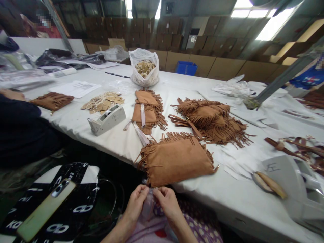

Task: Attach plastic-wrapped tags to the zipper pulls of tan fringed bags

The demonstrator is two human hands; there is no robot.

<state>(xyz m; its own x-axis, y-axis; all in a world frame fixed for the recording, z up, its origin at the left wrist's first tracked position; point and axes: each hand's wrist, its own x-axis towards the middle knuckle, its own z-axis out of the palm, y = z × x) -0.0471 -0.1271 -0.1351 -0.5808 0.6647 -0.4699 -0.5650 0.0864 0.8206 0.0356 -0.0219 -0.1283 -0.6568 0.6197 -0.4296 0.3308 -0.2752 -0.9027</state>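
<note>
At the table's front edge, my left hand (136, 203) and my right hand (167, 203) are close together, thumbs and fingertips pinched. Between them hangs a translucent plastic wrap (148, 206), which both appear to grip; what it covers is unclear. Just beyond my fingertips lies a brown fringed bag (177, 160), flat on the table. A small metal piece shows at its near edge by my right fingers. Behind it is another fringed bag (145, 111) with a plastic-wrapped strip across it. A pile of fringed bags with wrist straps (211, 116) lies to the right.
A tape dispenser (108, 118) stands near loose tan tags (103, 102). Farther back is a plastic bag of tags (144, 65). A second dispenser (286, 182) and brown straps (298, 146) are at right. A phone (47, 209) lies on a stool at left, near a person's sleeve (22, 131).
</note>
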